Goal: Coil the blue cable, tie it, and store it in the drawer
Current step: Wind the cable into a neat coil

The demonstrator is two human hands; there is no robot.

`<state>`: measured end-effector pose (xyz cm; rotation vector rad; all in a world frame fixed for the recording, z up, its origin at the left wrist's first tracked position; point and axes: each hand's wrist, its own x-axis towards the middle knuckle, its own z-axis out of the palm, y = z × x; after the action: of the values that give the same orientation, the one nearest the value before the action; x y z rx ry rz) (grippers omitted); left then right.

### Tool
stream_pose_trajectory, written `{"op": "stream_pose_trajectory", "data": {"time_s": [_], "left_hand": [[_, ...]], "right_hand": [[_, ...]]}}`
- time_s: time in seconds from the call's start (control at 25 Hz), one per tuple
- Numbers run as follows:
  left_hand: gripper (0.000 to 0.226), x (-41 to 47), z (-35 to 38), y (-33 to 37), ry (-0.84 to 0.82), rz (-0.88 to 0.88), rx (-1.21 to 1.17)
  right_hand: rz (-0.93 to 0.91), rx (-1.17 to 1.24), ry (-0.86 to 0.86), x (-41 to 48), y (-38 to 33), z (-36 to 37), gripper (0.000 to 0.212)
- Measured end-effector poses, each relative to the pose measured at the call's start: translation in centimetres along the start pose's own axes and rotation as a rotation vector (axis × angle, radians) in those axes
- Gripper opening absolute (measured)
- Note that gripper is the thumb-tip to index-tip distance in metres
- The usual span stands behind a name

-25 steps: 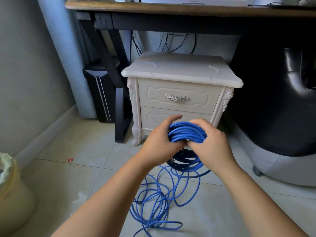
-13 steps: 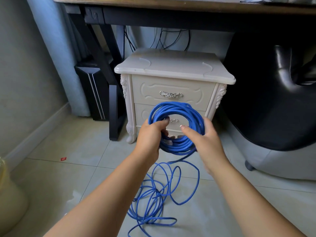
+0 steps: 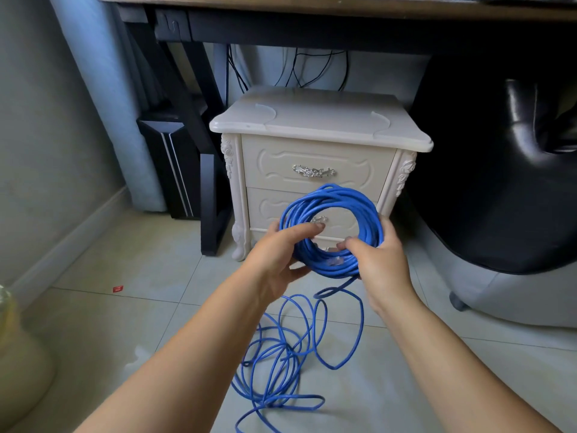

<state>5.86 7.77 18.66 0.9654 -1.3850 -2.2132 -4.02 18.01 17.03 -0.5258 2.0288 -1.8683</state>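
Note:
A round coil of blue cable [image 3: 335, 198] stands upright in the air in front of the white nightstand. My left hand [image 3: 278, 257] grips the coil's left side, with fingers passing through its middle. My right hand [image 3: 379, 264] holds the lower right side, thumb curled over the strands. A clear plug shows on the coil's lower edge. The uncoiled part of the cable [image 3: 281, 354] hangs from the coil and lies in loose loops on the tiled floor. The nightstand's upper drawer [image 3: 315, 171] and lower drawer [image 3: 265, 207] are both closed.
The nightstand [image 3: 318, 120] stands under a dark desk [image 3: 312, 23]. A black computer tower [image 3: 168, 164] is to its left, a black chair [image 3: 499, 182] to its right. A pale bin [image 3: 15, 364] sits at the far left. A small red scrap [image 3: 118, 288] lies on the floor.
The coil has turned from flat and bunched between my hands to an upright open ring. My right hand has shifted to its lower right, and a little more cable has left the floor.

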Motion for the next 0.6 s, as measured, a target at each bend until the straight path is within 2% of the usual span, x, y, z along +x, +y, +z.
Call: {"op": "stream_pose_trajectory", "data": {"time_s": [0.04,0.12,0.2,0.28,0.36,0.44,0.52,0.6], "left_hand": [[0.067,0.1,-0.3,0.3,0.009,0.067,0.043],[0.083,0.0,-0.7,0.6,0.009,0.272,0.305],[0.083,-0.4,-0.7,0.6,0.005,0.484,0.655],[0.080,-0.5,-0.7,0.2,-0.053,0.574,0.858],[0.066,-0.5,-0.6,-0.3,-0.085,0.572,0.963],[0.031,-0.3,-0.6,-0.5,-0.007,0.552,1.008],[0.008,-0.1,-0.4,-0.6,0.063,0.527,0.930],[0.004,-0.1,0.0,-0.6,0.072,0.486,0.758]], "right_hand": [[-0.035,-0.067,-0.023,0.2,-0.1,-0.2,0.050],[-0.123,-0.224,-0.104,0.4,-0.2,-0.8,0.053],[-0.241,-0.421,-0.190,0.3,-0.5,-1.2,0.056],[-0.359,-0.623,-0.255,0.1,-1.0,-1.4,0.063],[-0.448,-0.757,-0.289,-0.3,-1.5,-1.4,0.069],[-0.488,-0.788,-0.293,-0.7,-1.7,-1.2,0.066],[-0.424,-0.726,-0.242,-0.7,-1.8,-1.0,0.059],[-0.301,-0.537,-0.175,-0.3,-1.6,-0.9,0.048]]}}
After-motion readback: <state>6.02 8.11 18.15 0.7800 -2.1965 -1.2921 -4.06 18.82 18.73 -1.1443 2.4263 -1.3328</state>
